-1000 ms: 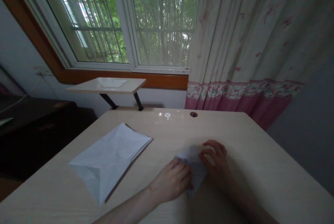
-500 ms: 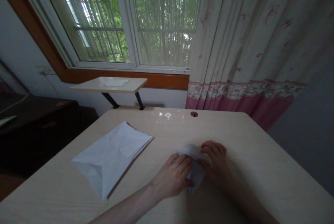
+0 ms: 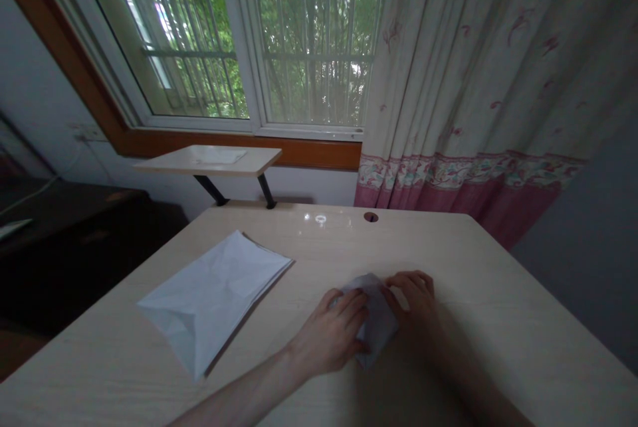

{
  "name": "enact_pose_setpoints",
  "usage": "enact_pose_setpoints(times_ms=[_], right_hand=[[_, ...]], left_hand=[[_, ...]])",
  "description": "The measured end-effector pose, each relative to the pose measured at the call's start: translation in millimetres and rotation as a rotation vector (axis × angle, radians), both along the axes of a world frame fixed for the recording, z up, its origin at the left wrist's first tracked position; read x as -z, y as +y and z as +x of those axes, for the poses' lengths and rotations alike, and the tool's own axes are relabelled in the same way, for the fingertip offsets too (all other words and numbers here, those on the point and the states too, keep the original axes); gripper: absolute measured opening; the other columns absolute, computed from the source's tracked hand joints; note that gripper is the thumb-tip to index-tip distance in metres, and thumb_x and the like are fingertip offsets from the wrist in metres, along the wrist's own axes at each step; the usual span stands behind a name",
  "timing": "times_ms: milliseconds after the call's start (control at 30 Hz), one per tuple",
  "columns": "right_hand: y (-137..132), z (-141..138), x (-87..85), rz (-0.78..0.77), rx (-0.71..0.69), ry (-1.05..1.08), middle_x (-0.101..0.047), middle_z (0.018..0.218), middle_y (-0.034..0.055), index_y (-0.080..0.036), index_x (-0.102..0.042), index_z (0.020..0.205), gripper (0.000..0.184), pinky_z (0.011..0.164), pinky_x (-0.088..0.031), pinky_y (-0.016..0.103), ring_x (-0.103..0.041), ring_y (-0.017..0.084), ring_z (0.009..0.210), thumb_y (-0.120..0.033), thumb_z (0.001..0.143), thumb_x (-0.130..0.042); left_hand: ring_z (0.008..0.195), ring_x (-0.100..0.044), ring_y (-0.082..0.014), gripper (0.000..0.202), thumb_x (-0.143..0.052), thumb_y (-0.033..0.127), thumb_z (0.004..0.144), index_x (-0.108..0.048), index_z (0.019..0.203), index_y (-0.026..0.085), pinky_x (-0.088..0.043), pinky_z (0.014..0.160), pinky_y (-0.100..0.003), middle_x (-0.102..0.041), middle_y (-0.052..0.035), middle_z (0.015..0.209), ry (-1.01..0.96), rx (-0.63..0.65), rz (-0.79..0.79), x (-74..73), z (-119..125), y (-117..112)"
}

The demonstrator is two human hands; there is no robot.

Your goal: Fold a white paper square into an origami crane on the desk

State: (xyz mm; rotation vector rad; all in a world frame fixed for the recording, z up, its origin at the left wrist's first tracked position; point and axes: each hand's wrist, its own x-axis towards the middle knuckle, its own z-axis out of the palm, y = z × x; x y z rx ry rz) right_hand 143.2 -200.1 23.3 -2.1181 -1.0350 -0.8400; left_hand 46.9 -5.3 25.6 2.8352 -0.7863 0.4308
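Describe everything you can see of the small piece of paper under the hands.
The small piece of paper is pale, bluish white in the dim light, and looks thin and folded, with angular edges and a pointed corner toward the person. It appears to lie on the desk. The left hand covers its left part; the right hand is at its right edge. Its full outline is hidden.
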Motion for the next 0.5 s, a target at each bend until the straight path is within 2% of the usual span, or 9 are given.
enact_pose_setpoints(times_ms=[133,233,367,500], right_hand=[[0.3,2.6,3.1,0.037,-0.001,0.017,-0.067,0.088,0.0025,-0.026,-0.057,0.097,0.009,0.082,-0.04,0.04,-0.06,0.021,0.083,-0.032,0.093,-0.052],[-1.9,3.0,3.2,0.056,-0.05,0.005,-0.067,0.097,0.0034,-0.027,-0.055,0.102,0.011,0.08,-0.043,0.039,-0.06,0.021,0.089,-0.027,0.094,-0.047],[-7.2,3.3,1.9,0.0,-0.12,-0.011,-0.064,0.106,0.004,-0.028,-0.058,0.1,0.016,0.084,-0.043,0.04,-0.058,0.021,0.099,-0.02,0.093,-0.046],[-8.3,5.0,3.9,-0.076,-0.123,-0.047,-0.059,0.119,0.0064,-0.028,-0.06,0.106,0.023,0.089,-0.041,0.042,-0.053,0.024,0.11,-0.017,0.092,-0.045]], left_hand=[[0.122,-0.045,-0.0256,0.046,-0.061,0.049,0.086,-0.054,0.118,0.016,-0.026,0.103,-0.039,-0.056,-0.0093,0.128,0.004,0.005,-0.015,-1.6,-0.8,1.1],[0.12,-0.047,-0.026,0.047,-0.06,0.05,0.086,-0.053,0.118,0.016,-0.026,0.102,-0.04,-0.058,-0.0097,0.125,0.013,-0.003,-0.028,-2.9,-1.1,1.4],[0.123,-0.045,-0.0259,0.046,-0.058,0.051,0.087,-0.054,0.117,0.017,-0.021,0.107,-0.041,-0.056,-0.0101,0.127,0.001,0.005,-0.04,-5.9,-1.1,1.1],[0.13,-0.038,-0.0267,0.049,-0.057,0.051,0.087,-0.053,0.119,0.014,-0.019,0.109,-0.042,-0.051,-0.0123,0.134,0.003,-0.005,0.007,-7.6,-0.7,1.9]])
